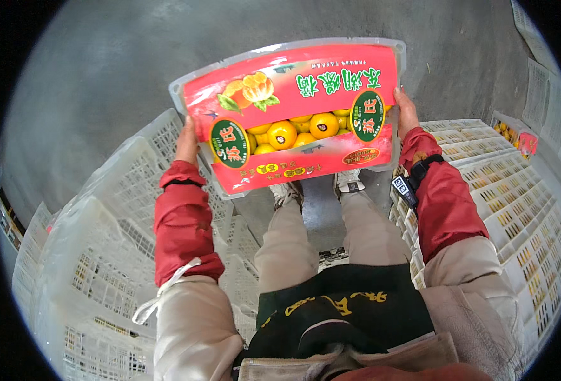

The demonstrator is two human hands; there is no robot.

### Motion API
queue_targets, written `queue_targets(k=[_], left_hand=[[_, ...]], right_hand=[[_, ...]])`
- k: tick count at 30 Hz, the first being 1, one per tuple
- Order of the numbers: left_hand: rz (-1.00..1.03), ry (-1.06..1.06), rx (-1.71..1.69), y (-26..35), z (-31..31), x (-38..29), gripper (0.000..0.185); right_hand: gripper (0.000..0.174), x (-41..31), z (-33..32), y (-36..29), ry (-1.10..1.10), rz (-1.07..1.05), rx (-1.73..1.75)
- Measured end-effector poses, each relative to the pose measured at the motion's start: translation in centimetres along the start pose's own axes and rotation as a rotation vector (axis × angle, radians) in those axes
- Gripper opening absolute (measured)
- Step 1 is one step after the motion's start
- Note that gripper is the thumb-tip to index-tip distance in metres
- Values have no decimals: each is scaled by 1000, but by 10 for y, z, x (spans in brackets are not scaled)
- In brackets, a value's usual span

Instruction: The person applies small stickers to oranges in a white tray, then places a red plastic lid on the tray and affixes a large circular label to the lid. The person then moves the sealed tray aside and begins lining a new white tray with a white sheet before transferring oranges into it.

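Note:
My left hand (187,142) grips the left end of a clear plastic crate (177,90), and my right hand (405,112) holds its right end. Across the crate's top lie red printed cardboard covers (256,71), with a picture of citrus fruit and writing. Between the two red panels shows a strip of whole mandarins (282,135), some bearing small dark stickers. The crate is held out in front of me, slightly tilted, above the grey floor and my shoes. Fingers under the crate's ends are hidden.
To my left stand stacked white plastic crates (114,219). On my right, stacked slatted crates (504,190) show orange fruit through their slots. A red-covered box of fruit (516,135) is beyond them. Grey concrete floor (118,62) stretches ahead.

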State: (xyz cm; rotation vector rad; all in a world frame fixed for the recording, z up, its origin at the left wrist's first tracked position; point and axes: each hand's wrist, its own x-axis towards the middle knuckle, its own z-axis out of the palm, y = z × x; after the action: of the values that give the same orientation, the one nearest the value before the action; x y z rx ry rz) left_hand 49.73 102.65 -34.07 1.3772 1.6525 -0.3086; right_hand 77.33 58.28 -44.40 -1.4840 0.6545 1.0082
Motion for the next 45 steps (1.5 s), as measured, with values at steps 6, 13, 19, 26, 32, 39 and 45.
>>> queue_targets(k=[6, 13, 19, 26, 32, 39, 45], left_hand=[[131, 221, -127, -50, 0, -102, 53], [-521, -56, -119, -172, -31, -294, 47], [-449, -121, -310, -142, -85, -395, 47], [-260, -70, -413, -131, -123, -433, 48], [-63, 178, -591, -157, -59, -378, 39], [-302, 223, -734, -220, 91, -419, 52], [-74, 791, -1611, -201, 86, -463, 84]], right_hand=[[37, -61, -63, 15, 322, -49, -358], [21, -227, -113, 46, -131, 421, -575], [16, -309, -92, -5, -161, 473, -422], [19, -302, -74, -73, -378, 294, -381], [10, -146, -7, -155, -340, 120, -410], [14, -70, 72, -259, -602, -183, -526], [17, -62, 98, -293, -628, -249, -711]])
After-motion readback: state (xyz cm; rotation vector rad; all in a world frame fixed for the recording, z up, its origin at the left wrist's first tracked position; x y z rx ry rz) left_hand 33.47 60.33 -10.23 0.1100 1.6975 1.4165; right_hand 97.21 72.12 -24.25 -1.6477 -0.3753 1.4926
